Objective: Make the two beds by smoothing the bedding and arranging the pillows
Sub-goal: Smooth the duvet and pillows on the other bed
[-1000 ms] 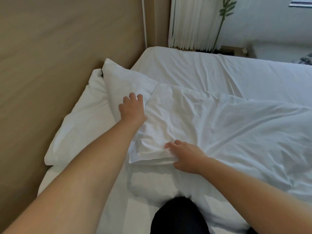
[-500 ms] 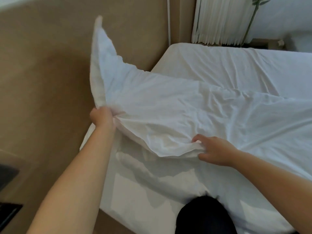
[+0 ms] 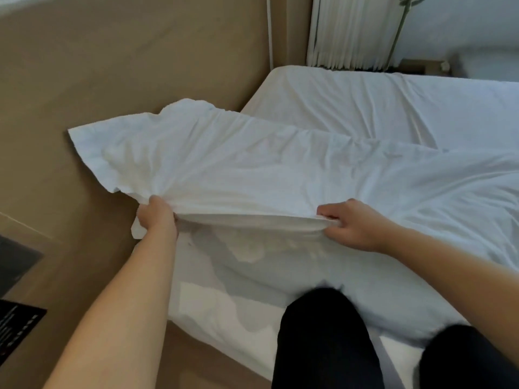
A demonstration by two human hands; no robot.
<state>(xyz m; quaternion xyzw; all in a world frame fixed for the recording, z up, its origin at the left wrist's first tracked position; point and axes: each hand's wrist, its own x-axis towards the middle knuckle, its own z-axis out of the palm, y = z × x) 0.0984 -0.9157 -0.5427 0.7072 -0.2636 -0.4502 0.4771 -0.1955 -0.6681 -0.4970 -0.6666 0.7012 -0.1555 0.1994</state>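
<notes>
Both hands grip the near edge of a white duvet (image 3: 280,164), lifted off the bed (image 3: 393,108). Left hand (image 3: 157,217) is clenched on the fabric close to its left corner, knuckles up, forearm reaching forward from lower left. Right hand (image 3: 351,223) pinches the same edge further right, thumb on top, fingers curled under, forearm coming in from lower right. Between the two hands the edge is pulled into a taut, slightly sagging line.

Duvet rises off the mattress at the head end; its far left corner hangs out in front of the tan headboard wall (image 3: 126,66). The rest trails right across the bed, wrinkled. White sheet (image 3: 252,290) shows below the raised edge, shaded by it.

Dark trouser legs (image 3: 323,341) press against the bed's near side. White pleated curtain (image 3: 348,32) at the far corner. A dark panel (image 3: 16,329) at the lower left edge carries pale markings, too blurred to read. No other writing visible.
</notes>
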